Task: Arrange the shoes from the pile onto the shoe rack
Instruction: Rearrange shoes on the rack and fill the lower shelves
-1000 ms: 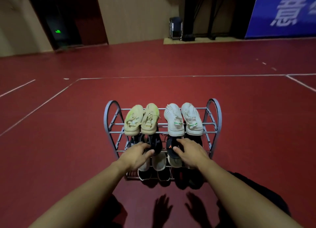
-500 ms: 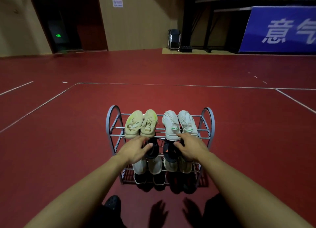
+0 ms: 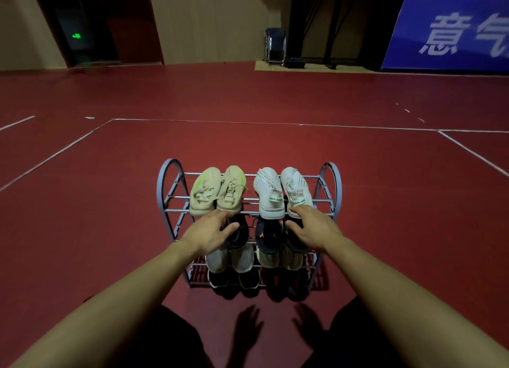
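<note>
Head view, left hand [image 3: 210, 234] spread, right hand [image 3: 314, 228] spread, before filled shoe rack [image 3: 165, 191]

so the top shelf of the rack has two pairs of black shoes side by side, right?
Not black. The head view shows the rack's top shelf holding two light pairs side by side: a cream pair on the left and a white pair on the right. The black shoes sit one shelf lower.

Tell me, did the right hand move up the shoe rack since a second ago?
Yes. The right hand rose from the black shoes' tier to the top shelf, its fingertips now at the heel of the white sneaker on the shoe rack.
</note>
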A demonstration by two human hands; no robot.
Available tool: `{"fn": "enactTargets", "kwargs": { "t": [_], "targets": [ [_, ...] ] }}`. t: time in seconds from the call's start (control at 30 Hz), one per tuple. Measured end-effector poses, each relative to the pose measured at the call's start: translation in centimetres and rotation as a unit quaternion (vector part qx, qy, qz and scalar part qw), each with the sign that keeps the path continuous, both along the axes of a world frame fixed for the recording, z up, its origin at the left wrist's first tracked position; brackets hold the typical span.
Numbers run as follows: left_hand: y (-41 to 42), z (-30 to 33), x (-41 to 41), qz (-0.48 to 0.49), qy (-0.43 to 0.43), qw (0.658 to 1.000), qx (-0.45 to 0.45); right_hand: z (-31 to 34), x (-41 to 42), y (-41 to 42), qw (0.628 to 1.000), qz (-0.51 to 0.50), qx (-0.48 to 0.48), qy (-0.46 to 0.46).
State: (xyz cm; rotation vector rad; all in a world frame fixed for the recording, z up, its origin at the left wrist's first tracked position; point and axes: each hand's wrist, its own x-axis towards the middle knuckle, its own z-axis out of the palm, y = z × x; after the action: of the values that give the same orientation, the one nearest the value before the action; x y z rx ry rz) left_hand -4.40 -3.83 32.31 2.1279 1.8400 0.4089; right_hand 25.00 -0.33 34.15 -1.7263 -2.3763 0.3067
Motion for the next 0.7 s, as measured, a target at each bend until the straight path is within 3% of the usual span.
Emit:
{"fn": "enactTargets", "kwargs": {
  "t": [0.33,0.6,0.7],
  "targets": [
    [4.2,-2.6,1.3,0.02,-0.058,0.997,0.056,-4.0,1.4,4.4,0.993,-0.048,0.063,0.087],
    [4.9,-4.8,2.4,0.023,-0.08,0.992,0.094,-5.1,0.1,5.2,0.979,-0.006,0.15,0.141],
    [5.1,-4.7,3.4,0.015,-0.097,0.991,0.095,-4.8,-1.2,6.2,0.981,-0.009,0.154,0.12]
  ]
}}
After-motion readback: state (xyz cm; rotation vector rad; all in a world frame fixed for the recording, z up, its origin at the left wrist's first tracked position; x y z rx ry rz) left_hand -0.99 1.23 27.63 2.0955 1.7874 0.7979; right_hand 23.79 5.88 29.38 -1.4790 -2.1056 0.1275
